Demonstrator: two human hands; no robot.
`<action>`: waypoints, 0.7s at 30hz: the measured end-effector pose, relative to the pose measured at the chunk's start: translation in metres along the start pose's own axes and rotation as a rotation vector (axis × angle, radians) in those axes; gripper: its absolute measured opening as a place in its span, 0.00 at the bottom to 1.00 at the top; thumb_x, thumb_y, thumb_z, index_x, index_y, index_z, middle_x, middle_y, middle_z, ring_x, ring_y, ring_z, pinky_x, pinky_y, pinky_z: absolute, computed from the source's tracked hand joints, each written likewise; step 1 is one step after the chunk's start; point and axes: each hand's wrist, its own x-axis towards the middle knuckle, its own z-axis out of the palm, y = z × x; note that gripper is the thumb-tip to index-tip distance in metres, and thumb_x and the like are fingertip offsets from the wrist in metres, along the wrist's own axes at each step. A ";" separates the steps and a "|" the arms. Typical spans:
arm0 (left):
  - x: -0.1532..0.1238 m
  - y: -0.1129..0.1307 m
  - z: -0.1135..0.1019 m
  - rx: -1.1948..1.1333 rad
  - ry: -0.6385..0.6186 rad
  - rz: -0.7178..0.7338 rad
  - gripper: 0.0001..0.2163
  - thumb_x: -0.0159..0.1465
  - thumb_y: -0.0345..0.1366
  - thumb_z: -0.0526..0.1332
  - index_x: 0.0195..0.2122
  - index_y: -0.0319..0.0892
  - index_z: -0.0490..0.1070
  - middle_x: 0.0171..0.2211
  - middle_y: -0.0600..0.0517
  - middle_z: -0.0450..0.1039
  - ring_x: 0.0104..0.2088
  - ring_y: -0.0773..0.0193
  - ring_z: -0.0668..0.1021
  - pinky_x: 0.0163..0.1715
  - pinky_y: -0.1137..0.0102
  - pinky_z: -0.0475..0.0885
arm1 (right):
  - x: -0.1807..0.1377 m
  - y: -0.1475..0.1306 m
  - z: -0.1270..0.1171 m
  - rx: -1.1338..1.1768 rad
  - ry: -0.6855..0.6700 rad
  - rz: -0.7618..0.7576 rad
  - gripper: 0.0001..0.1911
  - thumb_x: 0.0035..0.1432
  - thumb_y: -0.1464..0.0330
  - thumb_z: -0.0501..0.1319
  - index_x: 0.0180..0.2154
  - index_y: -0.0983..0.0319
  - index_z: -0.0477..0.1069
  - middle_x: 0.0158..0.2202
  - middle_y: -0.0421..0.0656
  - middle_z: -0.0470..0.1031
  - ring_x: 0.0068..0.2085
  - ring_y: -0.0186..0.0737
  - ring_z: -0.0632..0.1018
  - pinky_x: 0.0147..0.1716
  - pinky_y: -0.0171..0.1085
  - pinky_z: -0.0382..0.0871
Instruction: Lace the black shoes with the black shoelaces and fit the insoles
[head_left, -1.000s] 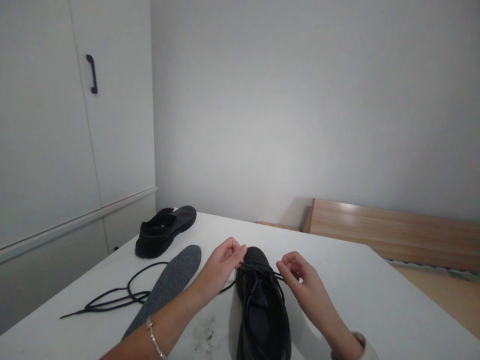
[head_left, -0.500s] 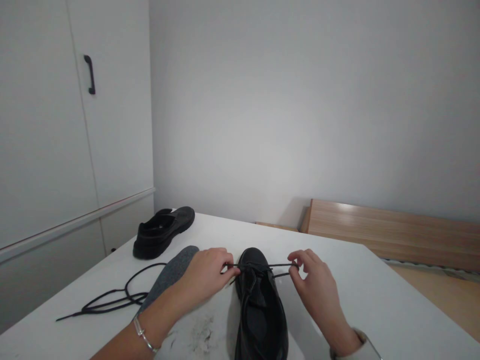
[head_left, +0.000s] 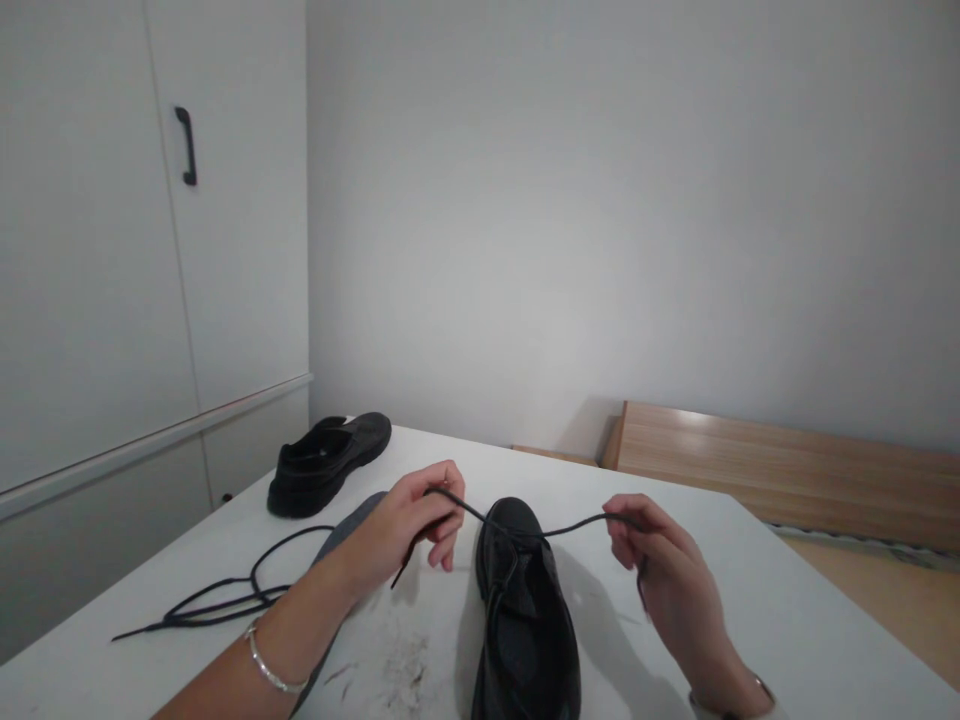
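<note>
A black shoe lies on the white table in front of me, toe pointing away. A black lace runs through its front eyelets and out to both sides. My left hand is closed in a pinch on the left end of the lace, raised a little above the table. My right hand is closed on the right end, to the right of the shoe. The lace rises from the shoe to each hand.
A grey insole lies left of the shoe, partly under my left arm. A second loose black lace lies further left. Another black shoe sits at the far left corner by white cupboards. A wooden board stands behind the table.
Both hands have moved apart and upward from the shoe's toe, drawing the lace ends out longer on each side.
</note>
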 end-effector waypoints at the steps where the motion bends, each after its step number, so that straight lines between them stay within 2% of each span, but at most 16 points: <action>1: -0.002 0.003 -0.002 0.053 -0.083 0.026 0.08 0.61 0.39 0.62 0.32 0.43 0.65 0.23 0.57 0.65 0.23 0.67 0.71 0.30 0.69 0.71 | -0.002 -0.005 -0.002 -0.003 -0.088 -0.023 0.10 0.45 0.64 0.63 0.32 0.60 0.78 0.27 0.42 0.71 0.28 0.39 0.69 0.26 0.38 0.62; 2: -0.004 0.006 -0.003 0.118 -0.176 0.052 0.08 0.60 0.40 0.64 0.34 0.42 0.68 0.29 0.52 0.70 0.31 0.62 0.75 0.37 0.66 0.72 | -0.003 -0.008 -0.003 -0.007 -0.184 -0.044 0.11 0.47 0.63 0.63 0.32 0.60 0.79 0.29 0.45 0.72 0.31 0.43 0.70 0.31 0.41 0.64; 4: -0.007 0.014 -0.005 0.248 -0.379 0.069 0.13 0.58 0.44 0.67 0.39 0.42 0.72 0.43 0.45 0.72 0.47 0.54 0.75 0.51 0.62 0.68 | -0.006 -0.012 -0.004 -0.005 -0.327 -0.069 0.18 0.56 0.57 0.57 0.34 0.60 0.80 0.27 0.45 0.72 0.32 0.45 0.70 0.34 0.43 0.65; 6: -0.007 0.017 -0.004 0.300 -0.516 0.058 0.19 0.57 0.54 0.67 0.39 0.43 0.74 0.49 0.43 0.71 0.54 0.49 0.72 0.57 0.60 0.63 | -0.007 -0.009 -0.001 -0.041 -0.298 -0.064 0.24 0.64 0.53 0.50 0.36 0.60 0.80 0.19 0.40 0.66 0.25 0.42 0.66 0.32 0.43 0.63; 7: -0.006 0.016 -0.002 0.291 -0.501 0.057 0.22 0.57 0.59 0.64 0.36 0.43 0.74 0.49 0.42 0.72 0.54 0.49 0.72 0.58 0.60 0.63 | -0.007 -0.005 0.001 -0.099 -0.246 -0.055 0.25 0.65 0.52 0.49 0.37 0.59 0.80 0.16 0.37 0.61 0.23 0.40 0.64 0.31 0.42 0.62; 8: -0.003 0.011 -0.001 0.284 -0.412 0.060 0.25 0.59 0.63 0.59 0.32 0.43 0.73 0.46 0.42 0.73 0.51 0.50 0.73 0.56 0.60 0.65 | -0.006 0.001 0.005 -0.182 -0.202 -0.041 0.24 0.65 0.51 0.51 0.36 0.59 0.79 0.15 0.36 0.59 0.21 0.39 0.63 0.31 0.42 0.62; 10: 0.005 -0.005 0.002 0.308 -0.119 0.063 0.27 0.64 0.62 0.50 0.26 0.43 0.70 0.37 0.45 0.74 0.43 0.53 0.76 0.49 0.60 0.70 | -0.003 0.014 0.013 -0.344 -0.174 -0.012 0.20 0.61 0.51 0.58 0.35 0.59 0.80 0.18 0.37 0.67 0.24 0.40 0.68 0.31 0.41 0.63; 11: 0.010 -0.016 0.004 0.357 0.025 0.054 0.25 0.66 0.58 0.49 0.26 0.42 0.69 0.34 0.46 0.74 0.40 0.55 0.76 0.45 0.61 0.71 | -0.001 0.021 0.017 -0.391 -0.195 -0.002 0.19 0.58 0.51 0.61 0.35 0.59 0.80 0.23 0.40 0.73 0.27 0.42 0.72 0.32 0.41 0.64; 12: 0.014 -0.028 0.005 0.412 0.111 0.038 0.21 0.66 0.53 0.52 0.28 0.42 0.70 0.32 0.47 0.74 0.38 0.56 0.76 0.43 0.62 0.71 | 0.000 0.028 0.021 -0.410 -0.222 0.004 0.19 0.56 0.51 0.63 0.34 0.60 0.81 0.27 0.43 0.77 0.31 0.45 0.75 0.33 0.42 0.66; 14: 0.022 -0.049 0.008 0.506 0.173 0.012 0.13 0.63 0.45 0.59 0.34 0.40 0.75 0.35 0.46 0.76 0.37 0.55 0.76 0.41 0.61 0.70 | 0.002 0.039 0.026 -0.408 -0.254 0.006 0.19 0.54 0.52 0.64 0.33 0.60 0.82 0.33 0.47 0.81 0.36 0.49 0.77 0.36 0.43 0.68; 16: 0.026 -0.063 0.011 0.555 0.177 0.004 0.12 0.60 0.41 0.61 0.38 0.38 0.77 0.38 0.44 0.76 0.39 0.54 0.77 0.41 0.61 0.70 | 0.003 0.045 0.029 -0.404 -0.265 0.009 0.19 0.54 0.52 0.64 0.32 0.60 0.82 0.34 0.48 0.82 0.37 0.50 0.78 0.37 0.44 0.69; 18: 0.028 -0.068 0.014 0.591 0.183 0.011 0.11 0.61 0.39 0.61 0.37 0.39 0.79 0.38 0.44 0.76 0.40 0.54 0.77 0.41 0.63 0.70 | 0.005 0.048 0.031 -0.392 -0.272 0.016 0.19 0.53 0.52 0.64 0.32 0.61 0.81 0.34 0.48 0.82 0.38 0.50 0.78 0.37 0.43 0.69; 21: 0.031 -0.064 0.017 0.632 0.186 0.039 0.08 0.60 0.35 0.61 0.33 0.40 0.79 0.36 0.46 0.75 0.39 0.56 0.77 0.39 0.66 0.70 | 0.006 0.047 0.034 -0.372 -0.286 0.028 0.21 0.53 0.50 0.64 0.30 0.62 0.79 0.30 0.47 0.80 0.35 0.48 0.78 0.35 0.42 0.69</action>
